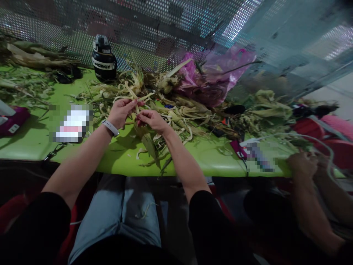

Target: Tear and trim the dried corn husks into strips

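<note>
Pale corn husk strips (137, 108) are pinched between my two hands, which work close together above the green table (116, 162). My left hand (121, 112), with a light band on its wrist, grips the strips from the left. The fingers of my right hand (152, 120) are closed on the husk just to the right and slightly lower. Below them a broader green husk piece (150, 145) slants down toward the table edge; whether it joins the held strips I cannot tell. Behind my hands lies a heap of dry husks (176, 110).
A dark bottle (104, 62) stands at the back left, near a perforated metal panel (138, 33). A pink plastic bag (209, 79) lies on the heap. Blurred phones (72, 125) rest on both sides. Another person's hands (303, 163) are at the far right.
</note>
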`<move>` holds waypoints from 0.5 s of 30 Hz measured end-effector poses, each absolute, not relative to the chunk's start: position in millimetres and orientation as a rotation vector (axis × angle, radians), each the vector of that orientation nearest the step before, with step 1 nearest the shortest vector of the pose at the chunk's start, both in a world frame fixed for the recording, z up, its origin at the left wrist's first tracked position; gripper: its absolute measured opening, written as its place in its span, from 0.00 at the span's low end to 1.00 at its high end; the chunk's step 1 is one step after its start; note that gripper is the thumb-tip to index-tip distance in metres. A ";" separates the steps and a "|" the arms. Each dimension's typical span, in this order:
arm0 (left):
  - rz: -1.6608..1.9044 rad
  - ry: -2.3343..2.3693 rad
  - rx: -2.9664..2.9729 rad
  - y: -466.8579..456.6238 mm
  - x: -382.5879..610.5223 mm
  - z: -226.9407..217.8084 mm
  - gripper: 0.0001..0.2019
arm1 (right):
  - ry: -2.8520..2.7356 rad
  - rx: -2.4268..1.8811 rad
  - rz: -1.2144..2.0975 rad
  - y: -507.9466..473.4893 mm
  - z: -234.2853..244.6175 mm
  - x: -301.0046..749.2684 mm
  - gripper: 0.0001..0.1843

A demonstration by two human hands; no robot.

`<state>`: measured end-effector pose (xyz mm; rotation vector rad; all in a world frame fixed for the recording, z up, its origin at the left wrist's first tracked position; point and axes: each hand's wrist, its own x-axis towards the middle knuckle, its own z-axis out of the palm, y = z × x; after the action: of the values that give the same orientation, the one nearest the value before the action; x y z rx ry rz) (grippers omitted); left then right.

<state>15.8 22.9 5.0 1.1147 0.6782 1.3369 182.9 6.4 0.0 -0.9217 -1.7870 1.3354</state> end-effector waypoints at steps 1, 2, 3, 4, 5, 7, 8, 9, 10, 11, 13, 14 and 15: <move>1.356 0.680 1.084 23.4 14.1 6.8 0.10 | -1.817 -0.928 1.364 4.9 1.5 183.3 0.28; 1.373 0.677 1.053 23.7 12.7 8.5 0.10 | -1.846 -0.933 1.394 3.5 2.9 183.2 0.28; 1.383 0.674 1.025 23.9 11.5 10.1 0.10 | -1.867 -0.937 1.422 2.1 4.0 182.8 0.29; 1.385 0.675 1.003 23.9 10.5 11.4 0.10 | -1.881 -0.939 1.446 1.0 4.9 182.2 0.28; 1.378 0.684 0.989 23.8 9.8 12.6 0.10 | -1.888 -0.942 1.462 0.1 5.6 181.4 0.28; 1.345 0.727 0.977 23.6 8.6 14.2 0.10 | -1.901 -0.950 1.474 -1.8 6.6 179.8 0.28; 1.325 0.755 0.981 23.4 8.2 14.6 0.10 | -1.919 -0.963 1.459 -3.2 7.3 179.0 0.27; 1.305 0.783 0.997 23.0 8.0 14.9 0.09 | -1.942 -0.985 1.414 -5.1 8.4 178.4 0.26; 1.282 0.807 1.031 22.3 7.9 15.0 0.08 | -1.960 -1.013 1.330 -7.6 10.1 178.1 0.24; 1.255 0.823 1.087 21.2 8.2 15.1 0.08 | -1.961 -1.041 1.212 -10.5 12.4 178.2 0.22; 1.189 0.818 1.259 17.4 9.8 15.4 0.08 | -1.899 -1.075 0.918 -16.8 18.8 180.1 0.20; 1.148 0.803 1.359 14.9 11.1 15.8 0.08 | -1.844 -1.075 0.767 -19.4 22.6 181.7 0.19; 1.096 0.784 1.458 12.1 12.7 16.4 0.07 | -1.798 -1.067 0.635 -21.1 26.3 183.6 0.19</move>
<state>12.7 12.1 16.4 1.4578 0.7842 1.0962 183.6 -21.1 26.3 -1.0665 -1.7976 0.6348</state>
